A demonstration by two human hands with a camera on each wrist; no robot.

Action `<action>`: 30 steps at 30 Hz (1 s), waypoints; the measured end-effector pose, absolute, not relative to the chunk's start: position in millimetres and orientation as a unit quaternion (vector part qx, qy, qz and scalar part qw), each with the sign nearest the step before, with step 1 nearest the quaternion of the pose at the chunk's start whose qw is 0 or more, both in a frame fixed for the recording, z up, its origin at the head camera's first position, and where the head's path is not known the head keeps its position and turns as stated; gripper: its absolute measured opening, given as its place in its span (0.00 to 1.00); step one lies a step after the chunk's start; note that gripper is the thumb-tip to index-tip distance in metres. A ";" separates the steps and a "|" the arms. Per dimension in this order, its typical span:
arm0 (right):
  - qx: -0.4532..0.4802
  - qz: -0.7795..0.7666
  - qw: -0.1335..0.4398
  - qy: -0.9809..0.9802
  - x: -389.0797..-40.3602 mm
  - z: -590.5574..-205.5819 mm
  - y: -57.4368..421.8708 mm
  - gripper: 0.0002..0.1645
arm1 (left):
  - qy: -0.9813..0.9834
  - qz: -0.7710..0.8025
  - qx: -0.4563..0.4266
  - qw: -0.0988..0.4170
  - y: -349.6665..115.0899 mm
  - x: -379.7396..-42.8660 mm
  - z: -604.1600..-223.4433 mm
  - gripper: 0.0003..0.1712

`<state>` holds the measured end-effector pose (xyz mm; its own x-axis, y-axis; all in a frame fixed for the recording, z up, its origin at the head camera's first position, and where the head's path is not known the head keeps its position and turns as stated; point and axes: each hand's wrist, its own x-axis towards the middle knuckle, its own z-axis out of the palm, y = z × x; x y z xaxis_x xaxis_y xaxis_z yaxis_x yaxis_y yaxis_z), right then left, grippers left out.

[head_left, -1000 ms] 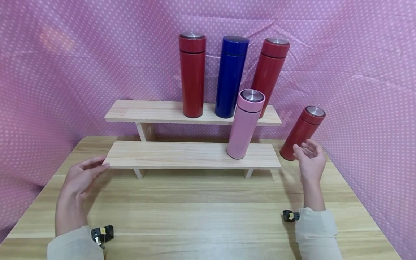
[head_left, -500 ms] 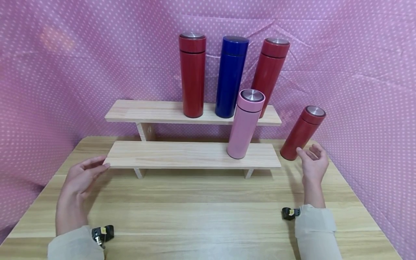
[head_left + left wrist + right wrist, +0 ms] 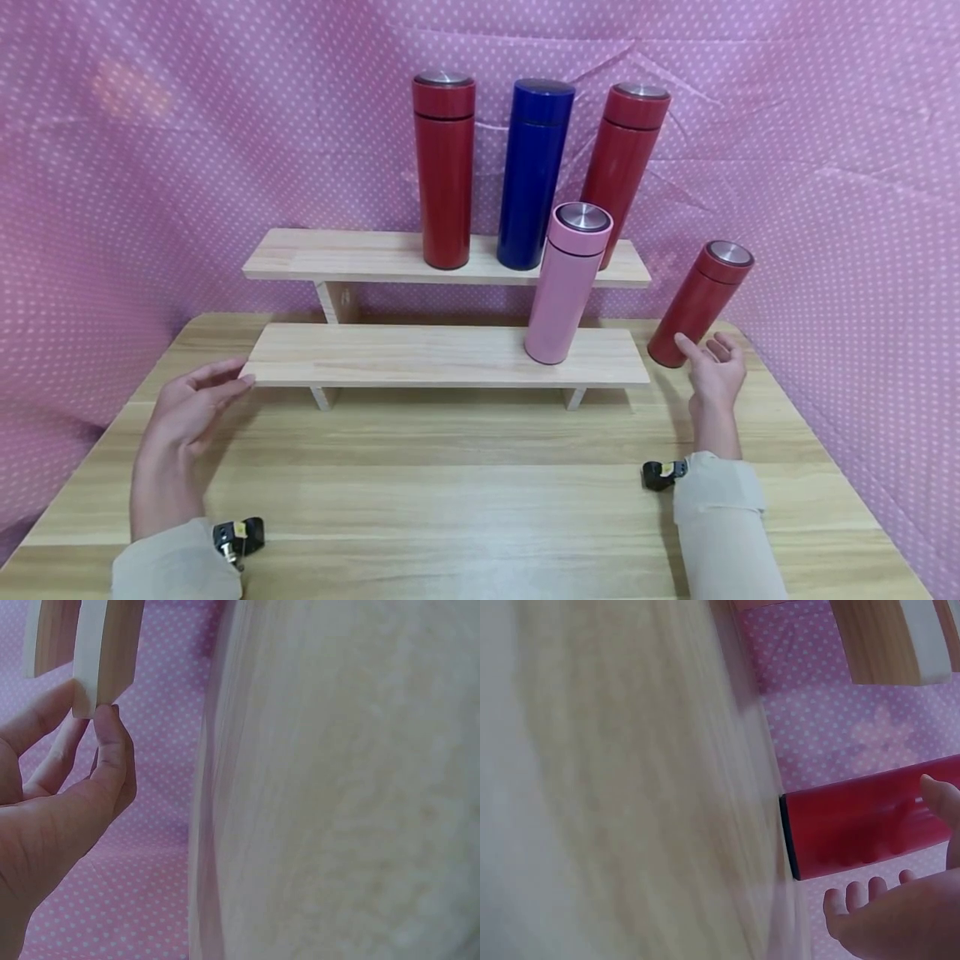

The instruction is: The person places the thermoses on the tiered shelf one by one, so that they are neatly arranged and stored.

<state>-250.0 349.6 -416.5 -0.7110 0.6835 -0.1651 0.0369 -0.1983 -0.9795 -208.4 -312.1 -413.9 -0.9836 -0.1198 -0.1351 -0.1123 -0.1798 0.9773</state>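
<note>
My left hand (image 3: 187, 408) pinches the left end of the lower board of a two-step wooden shelf (image 3: 390, 354). In the left wrist view, the thumb and fingers (image 3: 111, 750) meet the tip of the board (image 3: 86, 682). At the right, a red thermos flask (image 3: 693, 308) with a steel-topped lid stands on the table beside the shelf. My right hand (image 3: 716, 371) is just in front of this flask, fingers parted and slightly bent, holding nothing. In the right wrist view, the thumb overlaps the flask (image 3: 855, 821) and the other fingers (image 3: 855, 896) lie below it.
On the upper board (image 3: 330, 254) stand a red flask (image 3: 444, 175), a blue flask (image 3: 534, 179) and another red flask (image 3: 622, 158). A pink flask (image 3: 566, 292) stands on the lower board's right part. Behind hangs a pink dotted cloth (image 3: 225, 125); the wooden table (image 3: 450, 500) lies in front.
My right hand drew back slightly from the red flask, then moved left and forward to it again, with the forearm further forward. My left hand keeps its place on the shelf.
</note>
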 end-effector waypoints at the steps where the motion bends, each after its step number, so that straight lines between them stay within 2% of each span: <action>1: -0.307 0.713 0.225 -0.589 -251.5 -416.7 349.7 0.42 | -0.639 -0.763 0.090 0.003 -312.0 -208.6 -413.6 0.17; 9: -0.301 0.683 0.211 -0.631 -263.4 -422.2 351.5 0.51 | -0.638 -0.764 0.090 0.001 -312.6 -208.3 -413.2 0.17; 17: -0.273 0.665 0.208 -0.663 -272.1 -430.6 351.7 0.53 | -0.645 -0.759 0.092 0.001 -312.3 -208.2 -413.0 0.18; 30: -0.283 0.648 0.181 -0.683 -277.2 -433.9 351.8 0.55 | -0.652 -0.751 0.098 -0.005 -312.0 -207.0 -413.4 0.20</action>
<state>-277.2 351.8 -433.9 -0.7735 0.6224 -0.1196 0.1523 -0.0007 -0.9883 -207.0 -312.0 -413.4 -0.9808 -0.1200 -0.1538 -0.1354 -0.1486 0.9796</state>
